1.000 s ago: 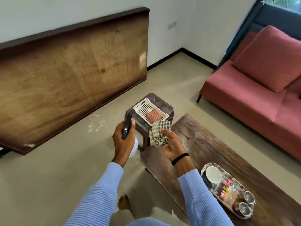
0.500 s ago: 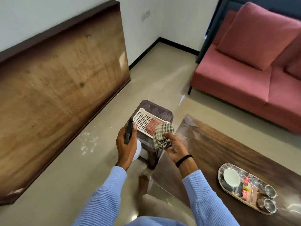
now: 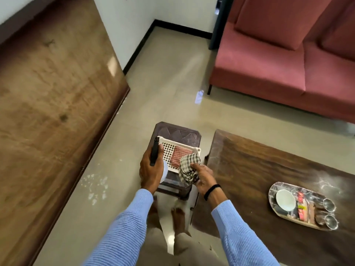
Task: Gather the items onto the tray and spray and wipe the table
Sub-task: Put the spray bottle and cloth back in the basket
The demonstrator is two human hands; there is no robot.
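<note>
My left hand point(image 3: 150, 170) grips a white spray bottle point(image 3: 164, 170) with a black trigger head, held over the near left corner of a white plastic basket point(image 3: 169, 150). My right hand point(image 3: 203, 176) holds a bunched checked cloth point(image 3: 188, 168) at the basket's near right corner. A folded red-brown cloth point(image 3: 179, 156) lies in the basket. The basket sits on a dark plastic stool point(image 3: 178, 131). To the right stands the long wooden table point(image 3: 249, 166) with an oval tray point(image 3: 273, 190) holding a white bowl point(image 3: 285, 199), packets and two steel cups point(image 3: 329, 205).
A large wooden board point(image 3: 53, 104) leans against the wall on the left. A red sofa point(image 3: 278, 70) fills the upper right. My bare feet point(image 3: 177, 217) stand on the tiled floor between stool and table. White specks point(image 3: 95, 184) mark the floor near the board.
The view has swung down and left, so the stool and basket sit lower in frame. Both hands have come closer over the basket, still holding bottle and cloth.
</note>
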